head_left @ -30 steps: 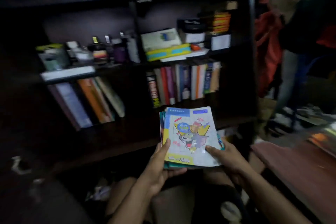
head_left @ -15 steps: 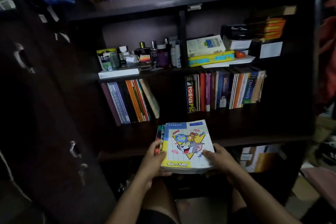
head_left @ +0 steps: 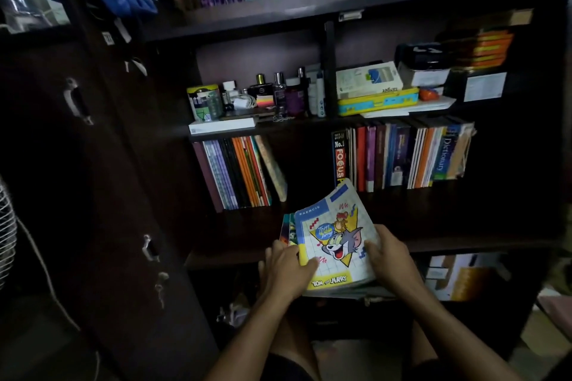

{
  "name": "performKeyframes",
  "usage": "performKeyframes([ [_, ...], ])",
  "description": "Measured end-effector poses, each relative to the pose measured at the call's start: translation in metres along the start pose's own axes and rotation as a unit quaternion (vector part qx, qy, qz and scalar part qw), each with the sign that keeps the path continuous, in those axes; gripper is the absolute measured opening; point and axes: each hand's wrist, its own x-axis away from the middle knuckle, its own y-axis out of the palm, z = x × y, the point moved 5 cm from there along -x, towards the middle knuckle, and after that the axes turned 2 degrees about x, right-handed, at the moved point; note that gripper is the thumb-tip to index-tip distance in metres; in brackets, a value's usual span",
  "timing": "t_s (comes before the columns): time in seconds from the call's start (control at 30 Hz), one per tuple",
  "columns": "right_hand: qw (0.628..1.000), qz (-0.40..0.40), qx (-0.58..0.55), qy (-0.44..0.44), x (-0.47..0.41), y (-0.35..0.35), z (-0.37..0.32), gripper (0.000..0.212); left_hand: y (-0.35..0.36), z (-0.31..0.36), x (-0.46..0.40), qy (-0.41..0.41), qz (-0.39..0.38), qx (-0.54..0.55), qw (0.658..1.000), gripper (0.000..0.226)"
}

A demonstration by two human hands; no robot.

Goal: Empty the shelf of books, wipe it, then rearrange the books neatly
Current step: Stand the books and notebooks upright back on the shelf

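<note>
Gripping a stack of exercise books from both sides, our left hand and right hand tilt it toward the dark shelf, apparently to stand it between the leaning row and upright row already there.

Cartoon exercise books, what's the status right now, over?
Left hand and right hand both grip the stack of cartoon-cover exercise books. Stack tilted up before dark wooden shelf. Gap between book rows open.
</note>
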Motion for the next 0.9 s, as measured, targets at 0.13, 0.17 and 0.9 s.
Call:
performKeyframes([
  [0.13,0.989,-0.013,-0.141,0.049,-0.007,-0.006,0.004,0.02,0.001,0.005,-0.005,0.0,-0.006,0.021,1.0,0.048],
  [0.17,0.984,-0.012,-0.167,0.056,-0.008,-0.007,0.005,0.019,0.003,0.005,-0.005,0.001,-0.009,0.028,1.0,0.048],
  [0.9,0.983,-0.107,0.054,-0.138,-0.068,0.041,-0.081,0.06,-0.066,-0.065,-0.046,-0.017,0.257,0.393,0.883,0.052],
])
